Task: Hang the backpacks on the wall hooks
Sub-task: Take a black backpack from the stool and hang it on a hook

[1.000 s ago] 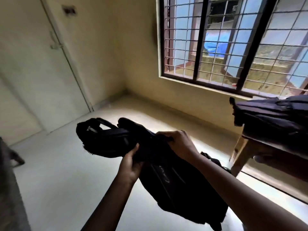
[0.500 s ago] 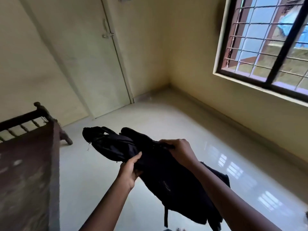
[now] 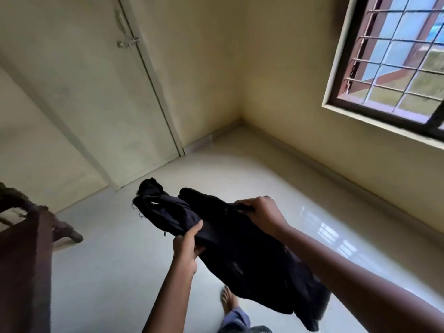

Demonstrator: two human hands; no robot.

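One black backpack (image 3: 252, 260) hangs above the floor (image 3: 108, 272), sagging between both hands, so it looks soft, light and probably near empty. The right grip (image 3: 263, 213) is clenched on its upper edge; the left grip (image 3: 187, 246) pinches a fold from below. No hooks show. The straps (image 3: 153, 203), bunched at the far end, seem the surest hold for hanging.

No text, label, brand, number or sign could be read anywhere in the view. The fabric of the black backpack (image 3: 240, 251) was too dark to show any marking. The door (image 3: 96, 99) and the window frame (image 3: 367, 111) presented plain surfaces only.
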